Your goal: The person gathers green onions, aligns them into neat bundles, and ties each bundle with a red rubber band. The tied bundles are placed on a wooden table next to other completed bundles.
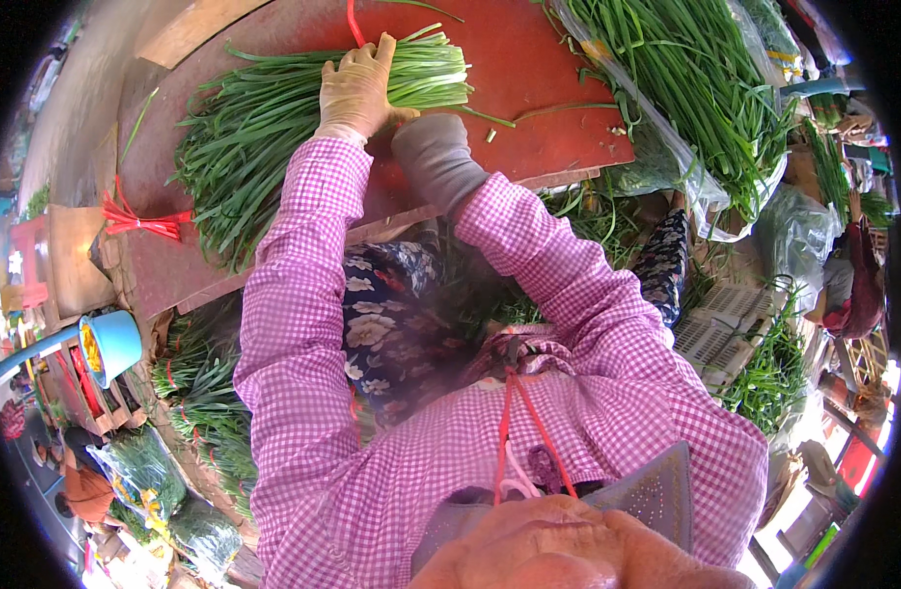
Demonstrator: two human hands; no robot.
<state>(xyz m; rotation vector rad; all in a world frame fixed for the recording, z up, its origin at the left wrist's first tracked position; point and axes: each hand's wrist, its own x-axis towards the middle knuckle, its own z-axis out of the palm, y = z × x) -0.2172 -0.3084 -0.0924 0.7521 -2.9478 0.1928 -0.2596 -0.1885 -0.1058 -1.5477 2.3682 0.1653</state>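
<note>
A bunch of long green leafy stalks, apparently garlic chives [259,125], lies across a red board [539,73], its pale cut ends to the right. My left hand [358,85], in a thin translucent glove, grips the bunch near those ends, fingers over the top and thumb on the near side. A red tie strip [354,23] emerges beyond my left fingers. My right hand [430,140], in a grey covering, is just below the cut ends; its fingers are hidden, so what it holds cannot be told. A bundle of red ties [150,221] lies at the board's left side.
A large heap of loose green stalks [686,96] lies in clear plastic at the upper right. Tied bunches [214,427] lie below left, near a blue bucket [119,346]. A pale plastic crate [723,324] is on the right. Other people [89,486] are at the edges.
</note>
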